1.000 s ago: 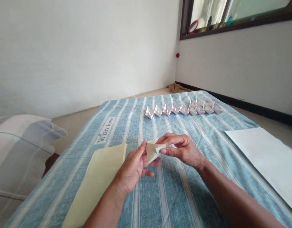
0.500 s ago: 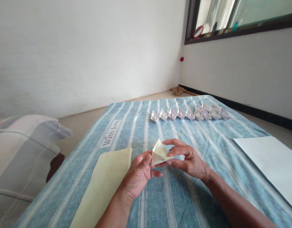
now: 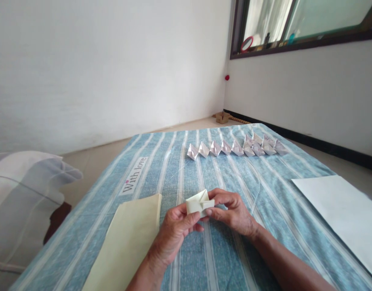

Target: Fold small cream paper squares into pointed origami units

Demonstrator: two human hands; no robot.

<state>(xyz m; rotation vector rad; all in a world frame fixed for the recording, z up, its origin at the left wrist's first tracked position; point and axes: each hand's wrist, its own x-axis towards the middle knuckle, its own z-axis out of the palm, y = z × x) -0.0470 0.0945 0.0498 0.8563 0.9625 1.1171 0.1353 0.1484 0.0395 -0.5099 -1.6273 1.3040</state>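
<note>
- While its fingers curl behind and below, the left hand [image 3: 173,230] presses its thumb on the near face of the folded paper [image 3: 195,207], pinching it by the left part and lower edge.
- The right hand [image 3: 234,212] pinches the right end of the same piece between thumb and forefinger; its other fingers are partly hidden.
- The folded paper is pale yellow and small, with one corner pointing up and a narrow flap jutting to the right. It sits between the two hands, over the near middle of the cloth [image 3: 231,178]; whether its underside touches the cloth I cannot tell.
- The cloth is blue with white stripes, and carries the printed words "With love" [image 3: 133,174] on its left side.
- Just left of the left hand lie the yellow sheets [image 3: 128,238], flat, partly covered by the left forearm.
- On the right side lies the white paper [image 3: 337,214], well apart from the right hand.
- Beyond the hands, the paper shapes [image 3: 216,148] stand close together in a pointed row, doubled up toward the right end.
- At far left is a grey and white drape [image 3: 19,202].
- Past the far edge, a small box [image 3: 222,117] is on the floor near the corner, with a window [image 3: 325,20] higher up on the right.
</note>
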